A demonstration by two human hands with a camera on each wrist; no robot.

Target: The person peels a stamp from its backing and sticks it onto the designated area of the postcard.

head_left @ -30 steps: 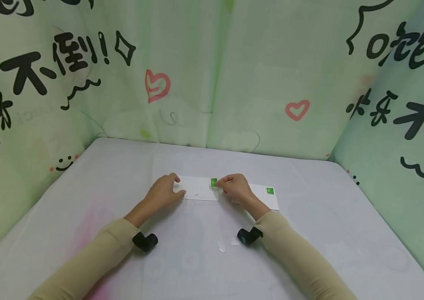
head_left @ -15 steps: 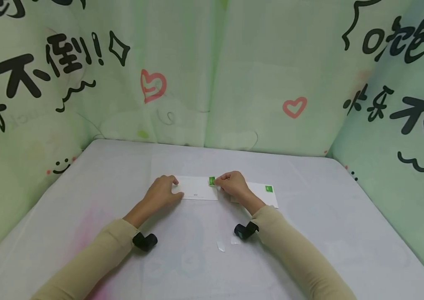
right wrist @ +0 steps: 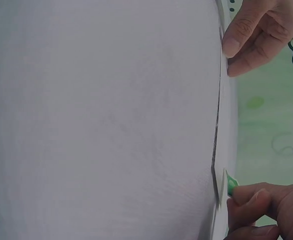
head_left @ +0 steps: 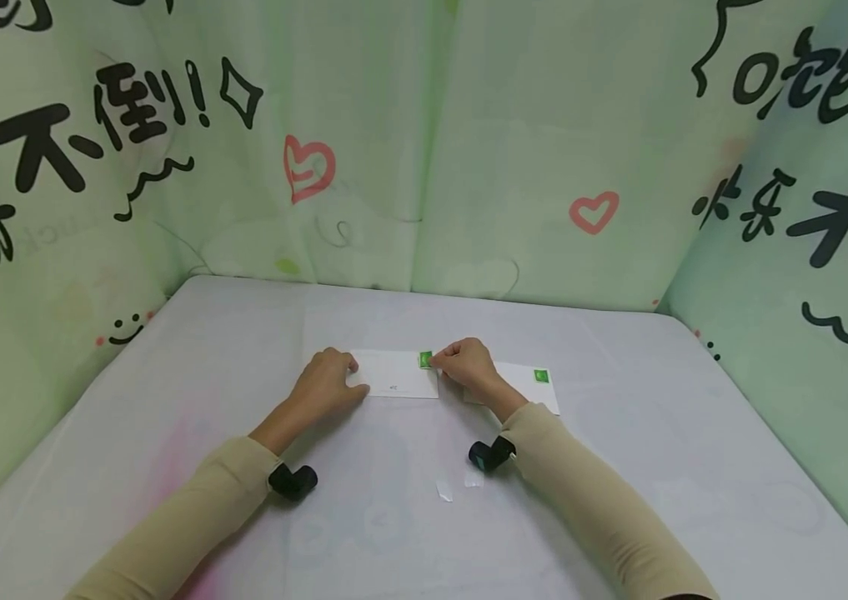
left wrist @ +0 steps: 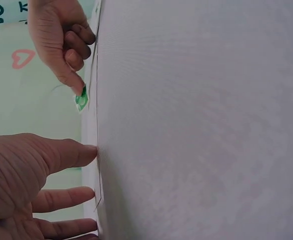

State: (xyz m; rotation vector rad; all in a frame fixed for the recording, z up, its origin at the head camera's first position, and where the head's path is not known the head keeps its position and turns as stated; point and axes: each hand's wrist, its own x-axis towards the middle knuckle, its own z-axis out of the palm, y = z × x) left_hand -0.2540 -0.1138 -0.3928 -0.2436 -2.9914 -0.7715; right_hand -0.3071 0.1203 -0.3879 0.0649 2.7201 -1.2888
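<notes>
A white envelope (head_left: 397, 375) lies on the table, with my left hand (head_left: 322, 383) pressing on its left end. In the left wrist view, the thumb and fingers of that left hand (left wrist: 41, 185) reach out fairly straight onto the paper. My right hand (head_left: 469, 367) pinches a small green stamp (head_left: 425, 360) at the envelope's upper right corner. The left wrist view has this stamp (left wrist: 81, 101) tilted up at the fingertips. Partly behind my right wrist lies a second white envelope (head_left: 529, 387), bearing its own green stamp (head_left: 541, 376) at the upper right.
Two small clear scraps (head_left: 444, 492) lie on the white tabletop (head_left: 363, 533) in front of the envelopes. A pale green printed curtain (head_left: 499, 167) encloses the table's back and sides.
The head view has shifted slightly. My left hand stays on the envelope, and my right hand keeps its pinch on the stamp at nearly the same corner spot.
</notes>
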